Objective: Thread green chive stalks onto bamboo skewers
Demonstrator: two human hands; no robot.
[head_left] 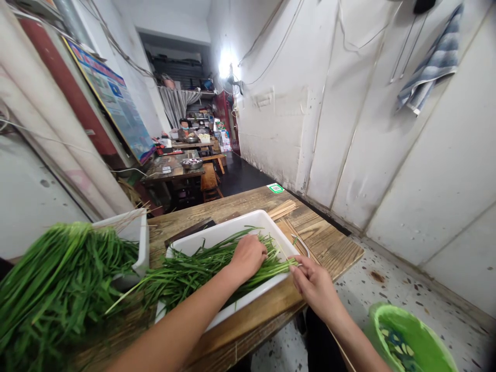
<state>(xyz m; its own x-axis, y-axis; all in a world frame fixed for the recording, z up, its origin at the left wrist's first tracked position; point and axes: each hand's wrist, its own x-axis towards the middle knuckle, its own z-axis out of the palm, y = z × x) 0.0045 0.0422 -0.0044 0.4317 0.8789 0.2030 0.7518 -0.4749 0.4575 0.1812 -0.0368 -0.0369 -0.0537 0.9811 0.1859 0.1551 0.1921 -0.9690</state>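
Note:
A white plastic tray [258,219] on the wooden table holds a loose heap of garlic chives [201,268], green leaves to the left and pale stems to the right. My left hand [250,256] rests in the heap with its fingers curled around some stems. At the tray's right corner, my right hand [313,281] pinches the pale stem ends between thumb and fingers. A thin pale stick [341,351] shows along my right forearm; whether that hand also grips it, I cannot tell.
A second white tray [143,237] at left overflows with chives [73,279]. Thin wooden skewers [282,209] lie behind the near tray on the table [341,248]. A green bucket [422,336] stands on the floor at right. Farther back, a person [184,129] sits behind tables.

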